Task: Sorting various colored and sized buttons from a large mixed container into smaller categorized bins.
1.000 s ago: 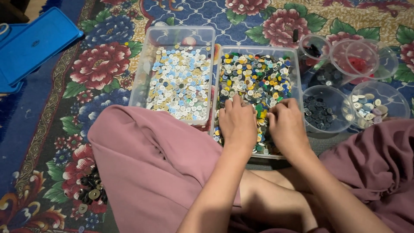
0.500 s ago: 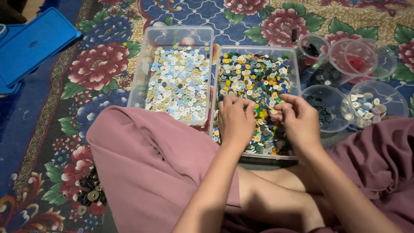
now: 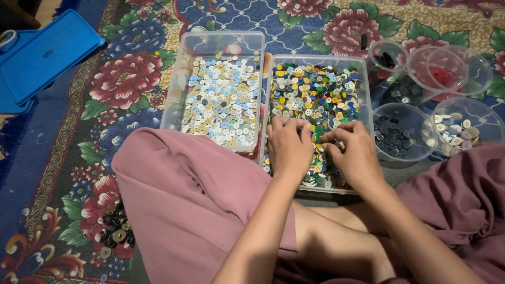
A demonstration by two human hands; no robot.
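Note:
Two clear plastic boxes sit side by side on a flowered carpet. The right box (image 3: 363, 68) holds mixed coloured buttons (image 3: 315, 94): yellow, green, blue, grey. The left box (image 3: 226, 39) holds pale white, cream and light-blue buttons (image 3: 223, 100). My left hand (image 3: 288, 147) lies palm-down on the coloured buttons at the near end, fingers spread. My right hand (image 3: 355, 152) rests beside it, fingertips pinched together among the buttons; whether a button sits between them is hidden.
Round clear tubs stand at the right: dark buttons (image 3: 394, 135), pale buttons (image 3: 457, 126), red ones (image 3: 442, 73), a small cup (image 3: 386, 55). A blue lid (image 3: 42, 52) lies far left. Loose buttons (image 3: 115, 236) lie on the carpet by my pink-clothed knee (image 3: 184, 194).
My right hand has drawn left toward the left hand and its fingertips have pinched together. The left hand stays on the coloured buttons.

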